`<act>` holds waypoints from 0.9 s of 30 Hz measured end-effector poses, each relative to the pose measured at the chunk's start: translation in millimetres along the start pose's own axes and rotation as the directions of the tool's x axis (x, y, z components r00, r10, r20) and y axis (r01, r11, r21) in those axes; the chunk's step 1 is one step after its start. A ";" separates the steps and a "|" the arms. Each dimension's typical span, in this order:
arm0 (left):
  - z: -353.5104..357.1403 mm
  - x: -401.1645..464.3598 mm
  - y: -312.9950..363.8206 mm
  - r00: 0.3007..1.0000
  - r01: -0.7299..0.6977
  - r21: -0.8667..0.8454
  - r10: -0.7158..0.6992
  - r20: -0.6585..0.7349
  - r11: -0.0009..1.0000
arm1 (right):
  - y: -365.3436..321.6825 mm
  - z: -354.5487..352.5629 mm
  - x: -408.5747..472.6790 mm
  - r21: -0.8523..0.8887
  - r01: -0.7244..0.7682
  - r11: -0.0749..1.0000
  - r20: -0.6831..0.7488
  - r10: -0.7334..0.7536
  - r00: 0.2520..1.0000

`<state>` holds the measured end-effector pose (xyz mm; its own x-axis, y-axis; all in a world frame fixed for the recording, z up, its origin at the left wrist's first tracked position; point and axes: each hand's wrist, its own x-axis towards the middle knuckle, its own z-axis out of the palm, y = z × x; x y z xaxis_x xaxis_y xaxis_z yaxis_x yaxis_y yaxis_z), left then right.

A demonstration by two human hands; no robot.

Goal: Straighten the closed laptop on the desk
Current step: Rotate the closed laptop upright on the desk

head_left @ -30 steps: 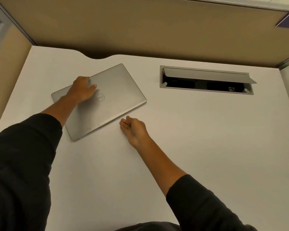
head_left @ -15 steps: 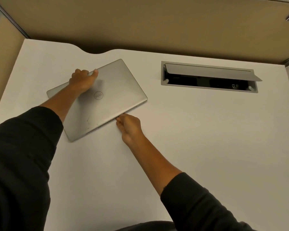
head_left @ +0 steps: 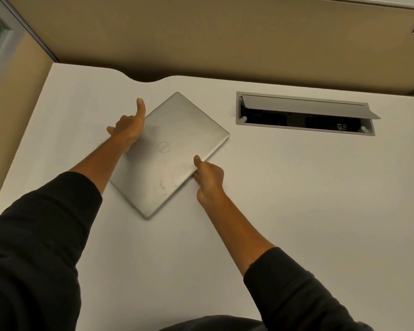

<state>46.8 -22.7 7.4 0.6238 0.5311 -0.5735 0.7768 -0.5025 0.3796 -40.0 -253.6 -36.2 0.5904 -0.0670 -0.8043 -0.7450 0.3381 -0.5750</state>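
Observation:
A closed silver laptop (head_left: 175, 149) lies on the white desk (head_left: 296, 199), turned at a strong angle with one corner pointing toward me. My left hand (head_left: 128, 126) rests against its far left edge, thumb stretched out along that edge. My right hand (head_left: 208, 174) pinches the near right edge, thumb on the lid and fingers curled below. Part of the laptop's left side is hidden by my left forearm.
An open cable tray (head_left: 304, 114) with a raised grey flap is sunk into the desk to the right of the laptop. Tan partition walls (head_left: 225, 37) close off the back and left. A curved notch (head_left: 146, 78) cuts the desk's far edge.
The laptop has rotated so its near corner swings toward me. My right hand went from open beside it to gripping its near edge. My left hand slid to the far left edge.

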 end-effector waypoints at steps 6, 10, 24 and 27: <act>21.5 -39.6 -16.0 0.997 0.036 -0.253 -0.016 0.079 0.967 | -20.8 -28.9 7.6 -0.187 0.134 0.973 -0.077 -0.151 0.986; 32.1 -64.1 -30.3 0.980 0.136 -0.413 -0.062 0.189 0.900 | -36.8 -48.9 9.7 -0.297 0.193 0.935 -0.080 -0.225 0.971; 85.7 -147.9 -101.5 0.968 0.210 -0.668 -0.057 0.244 0.714 | -53.4 -82.2 -5.5 -0.606 0.279 0.745 0.003 -0.348 0.937; 92.0 -157.4 -111.9 0.969 0.212 -0.702 -0.053 0.242 0.680 | -51.4 -85.2 -11.5 -0.628 0.268 0.731 -0.002 -0.346 0.938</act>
<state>-146.3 -112.8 -11.6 0.5425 0.3756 -0.7514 0.7215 0.2498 0.6458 -34.9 -350.2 -10.1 0.8111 -0.1813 -0.5561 -0.5810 -0.3604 -0.7298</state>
